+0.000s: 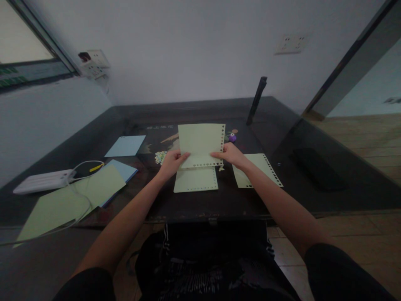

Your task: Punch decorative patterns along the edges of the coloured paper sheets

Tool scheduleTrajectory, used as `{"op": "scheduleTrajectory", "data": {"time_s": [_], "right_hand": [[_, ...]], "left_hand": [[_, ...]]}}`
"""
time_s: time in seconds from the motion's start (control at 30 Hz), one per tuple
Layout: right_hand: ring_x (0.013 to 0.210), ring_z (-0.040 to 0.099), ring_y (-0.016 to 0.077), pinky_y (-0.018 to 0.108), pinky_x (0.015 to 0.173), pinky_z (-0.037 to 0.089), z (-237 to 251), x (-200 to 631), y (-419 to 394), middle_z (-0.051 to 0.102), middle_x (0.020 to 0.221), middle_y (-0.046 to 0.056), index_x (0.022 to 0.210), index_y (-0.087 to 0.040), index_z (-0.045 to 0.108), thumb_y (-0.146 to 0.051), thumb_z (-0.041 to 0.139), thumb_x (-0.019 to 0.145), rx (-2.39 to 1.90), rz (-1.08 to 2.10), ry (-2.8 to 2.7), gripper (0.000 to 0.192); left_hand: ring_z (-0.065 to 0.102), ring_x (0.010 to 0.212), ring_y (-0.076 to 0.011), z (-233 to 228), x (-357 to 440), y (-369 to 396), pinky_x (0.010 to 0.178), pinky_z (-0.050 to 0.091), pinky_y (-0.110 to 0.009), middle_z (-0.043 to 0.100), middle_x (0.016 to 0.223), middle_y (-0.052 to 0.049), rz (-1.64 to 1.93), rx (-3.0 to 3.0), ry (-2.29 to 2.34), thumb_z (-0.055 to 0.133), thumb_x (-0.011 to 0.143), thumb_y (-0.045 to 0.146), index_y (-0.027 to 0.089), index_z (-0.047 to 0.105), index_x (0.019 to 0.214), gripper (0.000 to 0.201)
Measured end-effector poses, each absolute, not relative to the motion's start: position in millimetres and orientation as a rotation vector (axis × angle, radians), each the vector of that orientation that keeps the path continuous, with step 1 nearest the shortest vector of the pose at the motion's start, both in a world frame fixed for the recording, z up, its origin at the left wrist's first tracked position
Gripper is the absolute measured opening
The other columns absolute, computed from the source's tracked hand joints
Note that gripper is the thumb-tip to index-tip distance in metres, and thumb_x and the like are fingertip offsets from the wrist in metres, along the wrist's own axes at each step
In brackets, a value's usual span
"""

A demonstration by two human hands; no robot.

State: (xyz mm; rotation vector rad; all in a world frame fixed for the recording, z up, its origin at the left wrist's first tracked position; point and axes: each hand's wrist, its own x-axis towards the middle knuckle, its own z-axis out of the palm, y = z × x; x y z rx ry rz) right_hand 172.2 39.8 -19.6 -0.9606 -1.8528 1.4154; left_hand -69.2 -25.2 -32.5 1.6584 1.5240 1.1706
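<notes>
Between my two hands a pale green sheet of paper (pixel 201 144) is held up, tilted toward me, with punched holes along its right and bottom edges. My left hand (pixel 171 162) pinches its lower left edge, thumb in front. On the right side my right hand (pixel 231 154) grips it the same way. Below it on the table lies another pale green punched sheet (pixel 196 182), its upper part hidden. A third punched sheet (pixel 255 167) lies to the right, partly under my right forearm. Small paper cut-outs (pixel 160 157) are heaped beside my left hand. A purple craft punch (pixel 232 137) stands behind my right hand.
On the dark table (pixel 206 209), a light blue sheet (pixel 127 146) lies at the back left. Larger green sheets (pixel 62 200) and a white power strip (pixel 44 181) with its cable are nearer left. A black upright post (pixel 257 100) rises at the back right; a dark flat object (pixel 318 169) lies right.
</notes>
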Motion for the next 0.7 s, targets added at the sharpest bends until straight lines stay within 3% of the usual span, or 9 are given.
{"op": "scheduleTrajectory", "data": {"time_s": [0.7], "right_hand": [[0.082,0.063,0.0207,0.036,0.077,0.051,-16.4,172.8,37.3,0.071,0.092,0.009,0.089,-0.012,0.069,-0.031,0.069,0.069,-0.980,1.371,-1.884,0.028]], "left_hand": [[0.054,0.057,-0.0127,-31.3,-68.5,-25.9,0.048,0.041,-0.022,0.065,0.065,-0.003,1.182,1.670,1.516,0.059,0.076,0.042,0.013,0.065,0.074,0.029]]}}
